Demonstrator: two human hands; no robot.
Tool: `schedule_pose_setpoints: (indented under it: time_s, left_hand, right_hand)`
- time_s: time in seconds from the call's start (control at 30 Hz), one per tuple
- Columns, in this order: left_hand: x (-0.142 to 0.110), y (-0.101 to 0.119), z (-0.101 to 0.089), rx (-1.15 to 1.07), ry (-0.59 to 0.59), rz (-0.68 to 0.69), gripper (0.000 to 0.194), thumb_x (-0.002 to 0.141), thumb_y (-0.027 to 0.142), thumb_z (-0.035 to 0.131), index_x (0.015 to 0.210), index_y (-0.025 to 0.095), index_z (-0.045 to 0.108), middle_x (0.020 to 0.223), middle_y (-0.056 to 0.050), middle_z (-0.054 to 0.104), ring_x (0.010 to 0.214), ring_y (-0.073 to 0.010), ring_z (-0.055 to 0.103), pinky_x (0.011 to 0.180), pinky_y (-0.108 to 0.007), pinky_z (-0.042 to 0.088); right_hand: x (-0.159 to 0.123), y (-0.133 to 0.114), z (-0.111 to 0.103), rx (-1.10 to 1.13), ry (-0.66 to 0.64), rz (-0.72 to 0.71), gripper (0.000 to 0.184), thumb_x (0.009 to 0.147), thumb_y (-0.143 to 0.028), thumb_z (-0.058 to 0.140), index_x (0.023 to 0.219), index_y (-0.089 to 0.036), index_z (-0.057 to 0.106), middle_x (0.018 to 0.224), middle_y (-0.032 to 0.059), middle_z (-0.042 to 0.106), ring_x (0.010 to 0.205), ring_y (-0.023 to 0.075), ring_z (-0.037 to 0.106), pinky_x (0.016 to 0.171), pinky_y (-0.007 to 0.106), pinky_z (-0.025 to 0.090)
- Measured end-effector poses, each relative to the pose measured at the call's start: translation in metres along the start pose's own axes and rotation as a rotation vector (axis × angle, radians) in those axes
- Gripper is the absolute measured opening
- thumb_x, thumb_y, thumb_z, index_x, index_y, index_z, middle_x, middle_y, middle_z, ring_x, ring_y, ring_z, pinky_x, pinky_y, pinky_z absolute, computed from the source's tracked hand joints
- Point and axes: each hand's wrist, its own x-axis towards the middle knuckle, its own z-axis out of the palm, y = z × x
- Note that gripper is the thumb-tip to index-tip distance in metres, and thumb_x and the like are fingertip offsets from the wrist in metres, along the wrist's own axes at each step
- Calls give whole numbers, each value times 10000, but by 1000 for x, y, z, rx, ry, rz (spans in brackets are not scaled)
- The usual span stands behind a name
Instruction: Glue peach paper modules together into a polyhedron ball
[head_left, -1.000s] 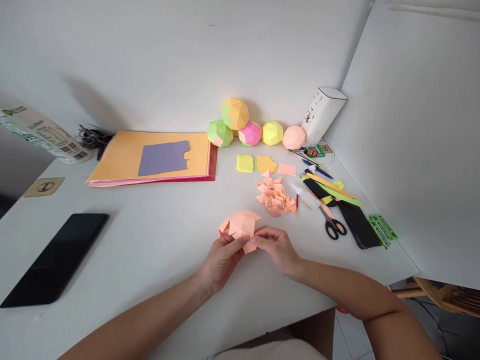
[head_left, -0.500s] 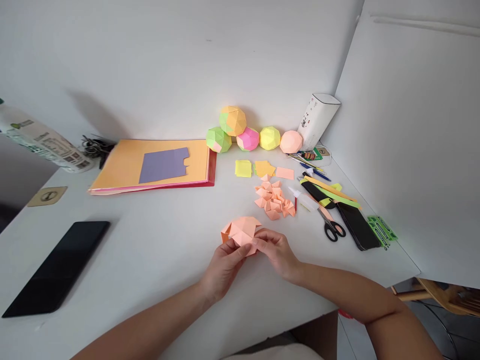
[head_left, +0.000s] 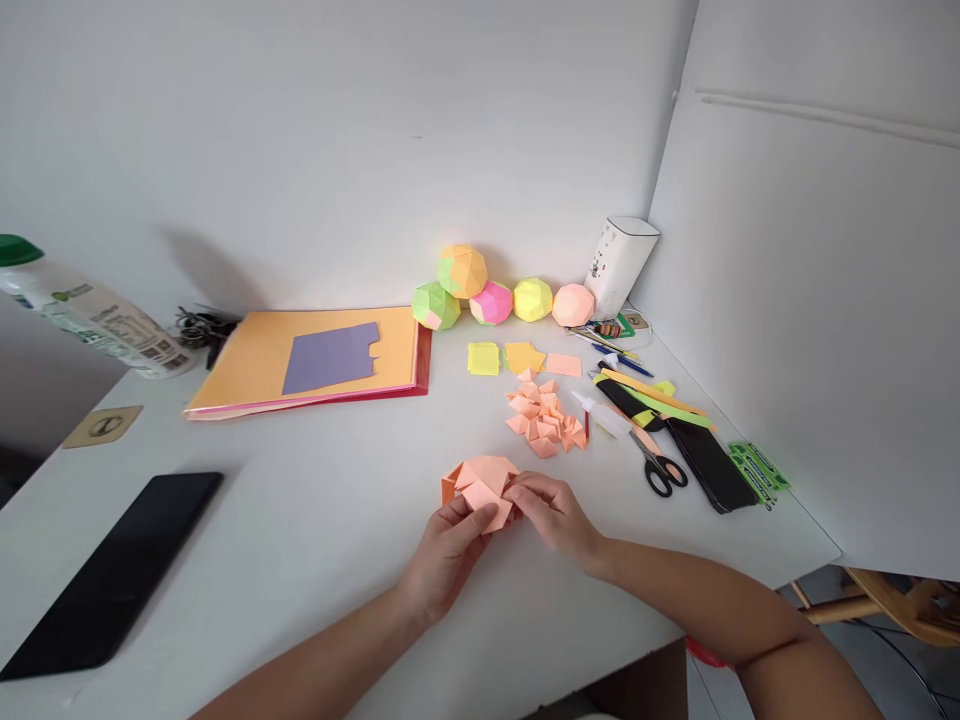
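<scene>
Papercraft (head_left: 484,480) is gripped by left hand (head_left: 441,555) and right hand (head_left: 556,520). Scissors (head_left: 654,459) lie toward the right edge of the desk (head_left: 337,480).

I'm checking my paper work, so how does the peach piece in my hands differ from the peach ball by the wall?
The peach piece is unclosed, with a gap at its left side; the peach ball looks closed and round. The peach piece is held between the left hand and right hand, while the peach ball sits on the table untouched. Both are peach paper with flat facets.
</scene>
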Motion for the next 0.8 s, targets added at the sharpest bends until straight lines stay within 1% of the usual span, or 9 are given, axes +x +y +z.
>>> schedule_pose_setpoints:
  time_s: [0.1, 0.2, 0.27, 0.37, 0.57, 0.63, 0.7, 0.73, 0.8]
  left_hand:
    - [2, 1, -5, -46, 30, -62, 123, 770, 249, 668, 848, 157, 695, 784, -51, 663, 739, -157, 591, 768, -284, 467]
    - [5, 1, -9, -98, 10, -91, 86, 757, 239, 681, 772, 155, 674, 754, -43, 633, 718, -151, 580, 752, -281, 468]
    - [7, 2, -10, -128, -5, -100, 78, 759, 234, 678, 766, 157, 668, 737, -39, 628, 707, -149, 579, 746, -282, 467]
    - [9, 4, -10, -155, -25, -106, 71, 763, 223, 673, 782, 155, 665, 739, -37, 626, 702, -145, 576, 742, -280, 464]
    - [11, 4, -13, -171, -58, -126, 94, 782, 219, 646, 721, 149, 637, 716, -35, 613, 693, -146, 573, 721, -278, 455]
    - [11, 4, -13, -175, -50, -126, 93, 781, 223, 645, 726, 148, 637, 713, -33, 607, 684, -144, 569, 712, -277, 452]
    - [12, 4, -13, -165, -54, -118, 92, 780, 227, 646, 735, 146, 642, 712, -30, 600, 680, -139, 563, 714, -273, 450]
    - [12, 4, -13, -151, -61, -112, 97, 780, 230, 647, 735, 143, 645, 713, -31, 598, 683, -139, 560, 718, -272, 449]
    - [12, 5, -13, -128, -61, -97, 96, 780, 233, 647, 747, 143, 652, 723, -31, 599, 691, -138, 558, 731, -271, 447]
  right_hand:
    - [12, -3, -31, -318, 110, -202, 238, 891, -261, 434, 807, -202, 649, 791, 42, 629, 788, 180, 565, 734, 306, 448]
    - [30, -1, -75, -784, 388, -376, 159, 846, -229, 475, 854, -194, 630, 850, 79, 630, 862, 228, 542, 791, 358, 439]
    - [41, 5, -101, -1120, 486, -292, 187, 821, -211, 489, 946, -151, 616, 964, 132, 611, 970, 281, 507, 842, 402, 413]
    - [51, 18, -124, -1364, 434, -60, 298, 773, -190, 546, 1054, -94, 568, 1013, 175, 599, 1000, 319, 500, 834, 414, 414]
    - [54, 25, -131, -1346, 421, -4, 285, 782, -148, 539, 1063, -102, 535, 1017, 165, 623, 963, 305, 558, 807, 406, 448]
    - [49, 14, -125, -1274, 489, -67, 331, 822, -208, 524, 1134, -115, 470, 1108, 165, 582, 1027, 287, 541, 850, 406, 447]
    - [38, -2, -115, -986, 524, -269, 350, 810, -275, 574, 1119, -155, 462, 1086, 134, 578, 975, 251, 566, 826, 380, 476]
    - [32, -11, -108, -870, 443, -350, 332, 810, -282, 584, 1106, -180, 472, 1080, 116, 577, 960, 235, 573, 820, 370, 484]
    - [19, -27, -94, -728, 149, -448, 290, 808, -247, 597, 1084, -220, 513, 1099, 92, 568, 1002, 223, 564, 856, 366, 482]
